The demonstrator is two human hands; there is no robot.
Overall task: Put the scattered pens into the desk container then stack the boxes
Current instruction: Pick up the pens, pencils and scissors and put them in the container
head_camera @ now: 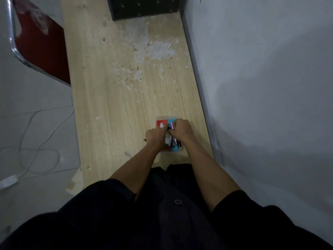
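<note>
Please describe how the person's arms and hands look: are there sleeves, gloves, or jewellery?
Both forearms are bare. The left hand and right hand wear no gloves, and no watch or rings are visible. Short black sleeves of a dark buttoned garment end near the elbows.

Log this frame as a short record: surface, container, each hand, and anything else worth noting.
surface: light wooden desk, flaking white patches on its far half
container: clear tray with red and blue inside, near the desk's right edge
left hand: over the tray; grip unclear
right hand: over the tray, closed on dark pens
other: black box at the far end
</note>
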